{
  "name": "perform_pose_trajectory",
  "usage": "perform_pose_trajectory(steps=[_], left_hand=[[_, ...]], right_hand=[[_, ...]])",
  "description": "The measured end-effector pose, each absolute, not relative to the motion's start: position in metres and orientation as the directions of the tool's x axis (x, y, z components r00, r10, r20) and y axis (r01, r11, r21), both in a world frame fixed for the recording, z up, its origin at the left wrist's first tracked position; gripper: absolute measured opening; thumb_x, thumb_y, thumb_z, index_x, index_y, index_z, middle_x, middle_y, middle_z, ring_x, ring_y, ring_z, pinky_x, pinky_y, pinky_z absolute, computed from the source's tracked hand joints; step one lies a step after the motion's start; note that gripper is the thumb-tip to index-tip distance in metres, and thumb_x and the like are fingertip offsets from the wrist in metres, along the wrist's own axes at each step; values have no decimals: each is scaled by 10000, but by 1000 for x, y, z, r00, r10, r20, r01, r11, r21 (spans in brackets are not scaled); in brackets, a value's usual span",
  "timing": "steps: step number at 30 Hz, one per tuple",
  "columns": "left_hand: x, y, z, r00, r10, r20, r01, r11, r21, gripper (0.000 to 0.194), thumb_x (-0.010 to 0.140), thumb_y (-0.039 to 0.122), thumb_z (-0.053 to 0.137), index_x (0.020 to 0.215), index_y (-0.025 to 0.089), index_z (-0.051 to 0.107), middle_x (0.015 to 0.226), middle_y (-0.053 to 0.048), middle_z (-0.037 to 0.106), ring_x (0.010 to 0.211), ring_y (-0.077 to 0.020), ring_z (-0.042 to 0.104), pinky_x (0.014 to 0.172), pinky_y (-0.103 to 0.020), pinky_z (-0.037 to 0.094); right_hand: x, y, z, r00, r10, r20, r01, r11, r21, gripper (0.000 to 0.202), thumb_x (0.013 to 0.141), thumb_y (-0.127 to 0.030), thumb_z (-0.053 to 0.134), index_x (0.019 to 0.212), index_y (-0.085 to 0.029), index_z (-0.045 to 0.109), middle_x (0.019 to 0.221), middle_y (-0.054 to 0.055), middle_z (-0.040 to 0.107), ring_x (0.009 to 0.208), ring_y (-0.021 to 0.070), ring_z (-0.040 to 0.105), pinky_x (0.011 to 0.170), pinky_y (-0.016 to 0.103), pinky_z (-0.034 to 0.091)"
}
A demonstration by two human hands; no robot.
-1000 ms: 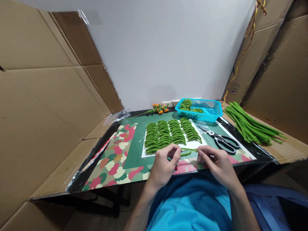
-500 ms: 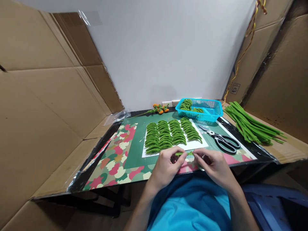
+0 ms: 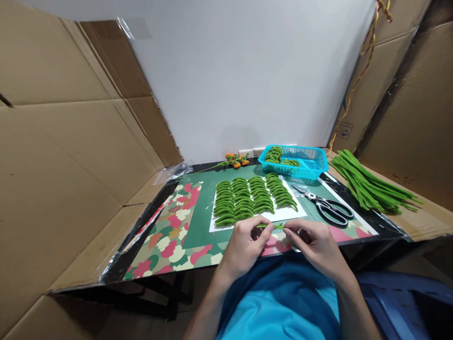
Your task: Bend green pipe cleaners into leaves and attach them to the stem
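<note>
Between my two hands runs a short green pipe cleaner, at the table's front edge. My left hand pinches its left end between thumb and forefinger. The right end sits in the fingertips of my right hand, also pinched. Just beyond my hands lies a white sheet bearing several columns of curved green pipe cleaner pieces. Black-handled scissors rest open to the right of the sheet, blades toward the back left.
A blue plastic basket at the back holds more curved green pieces. Long green pipe cleaners lie bundled at the right. An orange flower stem lies at the back. Cardboard walls flank the table, with a green mat on it.
Almost nothing differs. Both hands keep their pinch on the green pipe cleaner, and my right fingers have shifted very slightly.
</note>
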State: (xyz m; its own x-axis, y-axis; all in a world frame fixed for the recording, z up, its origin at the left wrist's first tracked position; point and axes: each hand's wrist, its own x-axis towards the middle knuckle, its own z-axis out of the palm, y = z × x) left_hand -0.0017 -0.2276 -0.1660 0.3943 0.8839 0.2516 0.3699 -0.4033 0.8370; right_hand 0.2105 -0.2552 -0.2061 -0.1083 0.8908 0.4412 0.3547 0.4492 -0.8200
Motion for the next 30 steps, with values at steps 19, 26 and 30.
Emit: perform_pose_trajectory(steps=[19,26,30], left_hand=[[-3,-229,-166,392,894,214,368,-366,855,329,1037,465,603,924,186,736,753,-6,711,603,-129,600,586,-229,440],[-3,-229,-166,394,896,202,370,-356,858,345,1039,481,594,933,184,735,743,-6,703,599,-134,603,588,-238,441],[-2,-229,-166,398,894,207,369,-362,856,335,1040,474,596,929,189,733,751,-5,709,627,-141,624,608,-238,449]], right_hand=[[211,-255,-208,-106,892,439,374,444,-814,237,1047,-362,601,991,-197,763,713,23,707,548,147,563,514,255,429],[212,-256,-206,-118,893,435,377,445,-812,239,1047,-362,599,979,-199,760,741,32,729,570,158,606,524,259,449],[212,-256,-206,-125,890,438,375,451,-810,234,1045,-361,607,962,-201,757,745,33,730,575,157,605,524,260,447]])
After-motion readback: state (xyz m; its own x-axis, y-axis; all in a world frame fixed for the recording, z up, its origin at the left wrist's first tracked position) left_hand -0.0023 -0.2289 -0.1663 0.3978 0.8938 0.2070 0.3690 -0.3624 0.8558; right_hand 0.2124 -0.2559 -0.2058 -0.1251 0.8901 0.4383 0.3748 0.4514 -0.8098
